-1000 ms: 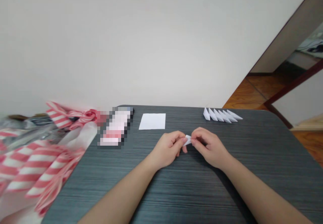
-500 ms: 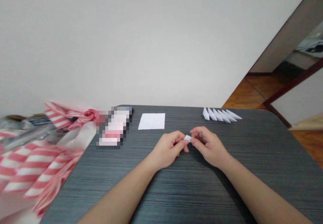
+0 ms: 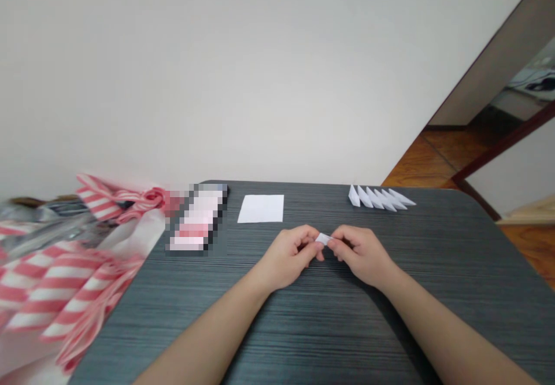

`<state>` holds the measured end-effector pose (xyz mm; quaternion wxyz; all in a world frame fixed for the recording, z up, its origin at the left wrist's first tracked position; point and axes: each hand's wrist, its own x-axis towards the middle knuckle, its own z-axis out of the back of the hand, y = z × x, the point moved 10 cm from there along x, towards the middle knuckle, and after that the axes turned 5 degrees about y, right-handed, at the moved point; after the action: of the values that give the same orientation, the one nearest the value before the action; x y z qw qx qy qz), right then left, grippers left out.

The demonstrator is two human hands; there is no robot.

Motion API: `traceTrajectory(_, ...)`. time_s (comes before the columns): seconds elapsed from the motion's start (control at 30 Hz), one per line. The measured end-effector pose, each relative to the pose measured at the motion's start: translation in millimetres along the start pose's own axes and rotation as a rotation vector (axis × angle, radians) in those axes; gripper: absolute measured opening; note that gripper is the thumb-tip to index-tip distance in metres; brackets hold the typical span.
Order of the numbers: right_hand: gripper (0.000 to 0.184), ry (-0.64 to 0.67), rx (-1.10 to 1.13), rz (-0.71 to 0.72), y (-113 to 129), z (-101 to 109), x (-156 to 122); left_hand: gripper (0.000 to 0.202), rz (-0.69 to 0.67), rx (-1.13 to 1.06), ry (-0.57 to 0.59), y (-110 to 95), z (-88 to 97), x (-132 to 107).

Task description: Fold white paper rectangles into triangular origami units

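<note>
Between my hands, over the middle of the dark table, is a small folded piece of white paper (image 3: pixel 324 239). My left hand (image 3: pixel 292 255) pinches its left end between thumb and fingers. Thumb and forefinger of my right hand (image 3: pixel 358 252) are closed on its right end. Most of the paper is covered by the fingers, so its full shape is hidden. Beyond my left hand a flat white sheet of paper (image 3: pixel 261 208) lies on the table. Several pointed folded paper pieces (image 3: pixel 375 198) stand in an overlapping row beyond my right hand.
The dark wood-grain table (image 3: pixel 303 333) meets a pale wall (image 3: pixel 277 84) at its back edge. A pixelated flat object (image 3: pixel 197 217) lies at the table's left. Red-and-white striped cloth (image 3: pixel 65 287) is heaped left of the table. Wooden floor (image 3: pixel 427 156) shows at the right.
My right hand's fingers have come down and closed on the right end of the folded paper. My left hand has stayed in place.
</note>
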<state>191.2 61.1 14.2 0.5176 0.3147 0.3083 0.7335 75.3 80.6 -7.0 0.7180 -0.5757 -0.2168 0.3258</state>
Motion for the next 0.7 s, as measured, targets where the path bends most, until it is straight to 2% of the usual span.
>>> traceTrajectory(0.7,0.028,-0.009,0.043,-0.061,-2.2,0.3,1.0,0.013,0.007,-0.017,-0.011,0.9,0.3,0.8)
